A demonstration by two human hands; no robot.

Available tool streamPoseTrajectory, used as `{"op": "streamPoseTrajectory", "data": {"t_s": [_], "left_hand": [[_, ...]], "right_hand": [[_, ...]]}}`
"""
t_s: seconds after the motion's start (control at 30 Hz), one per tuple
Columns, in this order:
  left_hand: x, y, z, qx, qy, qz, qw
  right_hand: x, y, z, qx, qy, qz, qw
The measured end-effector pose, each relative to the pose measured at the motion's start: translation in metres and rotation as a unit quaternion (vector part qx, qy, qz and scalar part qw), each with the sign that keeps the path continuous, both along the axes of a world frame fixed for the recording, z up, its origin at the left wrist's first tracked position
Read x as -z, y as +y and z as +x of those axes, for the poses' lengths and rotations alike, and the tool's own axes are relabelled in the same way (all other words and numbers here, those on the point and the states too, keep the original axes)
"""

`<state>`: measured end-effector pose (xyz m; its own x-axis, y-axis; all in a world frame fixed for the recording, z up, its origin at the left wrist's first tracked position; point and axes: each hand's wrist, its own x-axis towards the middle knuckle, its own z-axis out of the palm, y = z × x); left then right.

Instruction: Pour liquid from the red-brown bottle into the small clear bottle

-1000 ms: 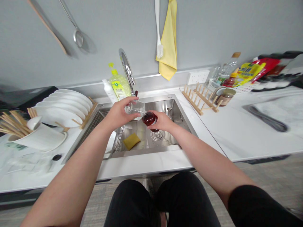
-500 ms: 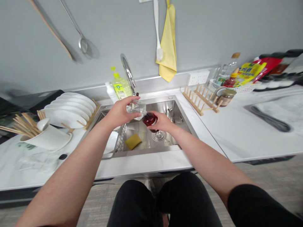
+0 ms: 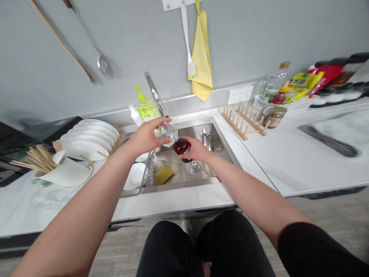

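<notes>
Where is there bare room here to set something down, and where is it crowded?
Bare counter lies between the wooden peg rack and front edge; a narrow strip fronts the sink. Crowded: at left, white plates and chopstick holder; back right, glass jar and white basket; over the sink, left hand and right hand.

I have the container [image 3: 169,132] left of the bottle [image 3: 181,147] above the sink [image 3: 184,184], plates [image 3: 86,139] to the left and a peg rack [image 3: 235,126] right on the tabletop [image 3: 288,165].

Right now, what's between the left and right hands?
Head view: a clear container in the left hand and a dark red bottle in the right hand.
</notes>
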<state>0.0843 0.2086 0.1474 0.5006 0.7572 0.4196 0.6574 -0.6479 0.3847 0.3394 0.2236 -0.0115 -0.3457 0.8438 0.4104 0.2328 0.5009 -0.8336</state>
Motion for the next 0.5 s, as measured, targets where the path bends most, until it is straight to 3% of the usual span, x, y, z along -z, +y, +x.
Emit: {"op": "streamPoseTrajectory", "data": {"t_s": [0.5], "left_hand": [[-0.016,0.01,0.012,0.008,0.042,0.019,0.999]], "right_hand": [[-0.002,0.0,0.001,0.012,0.022,0.009,1.0]]}}
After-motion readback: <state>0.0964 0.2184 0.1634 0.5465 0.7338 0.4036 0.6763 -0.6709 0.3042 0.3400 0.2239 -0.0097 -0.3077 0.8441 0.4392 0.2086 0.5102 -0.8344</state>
